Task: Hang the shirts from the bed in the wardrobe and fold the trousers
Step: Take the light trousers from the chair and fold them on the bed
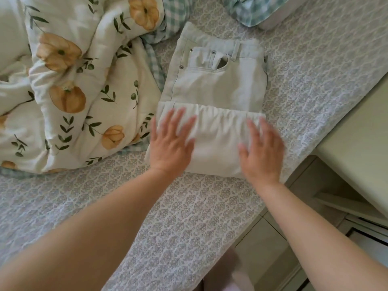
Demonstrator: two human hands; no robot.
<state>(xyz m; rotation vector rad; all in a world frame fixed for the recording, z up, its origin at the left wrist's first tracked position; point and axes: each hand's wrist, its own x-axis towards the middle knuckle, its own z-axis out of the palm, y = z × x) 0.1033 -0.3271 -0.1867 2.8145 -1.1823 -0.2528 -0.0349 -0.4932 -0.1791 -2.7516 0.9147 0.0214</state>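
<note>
Pale light-blue jeans (pixel 216 85) lie on the bed, waistband and front pocket facing up at the far end. Their legs are folded over into a thick pale layer (pixel 218 141) nearest me. My left hand (pixel 171 141) lies flat on the left part of that folded layer, fingers spread and straight. My right hand (pixel 262 152) lies flat on the right part, fingers also straight. Both hands are slightly blurred. No shirt is clearly in view.
A bunched white duvet with orange flowers (pixel 69 87) fills the left of the bed. Green-checked fabric (pixel 249 11) lies at the top. The patterned grey bedspread (pixel 178 217) runs toward me. A cream cabinet (pixel 354 156) stands close on the right, beside the bed's edge.
</note>
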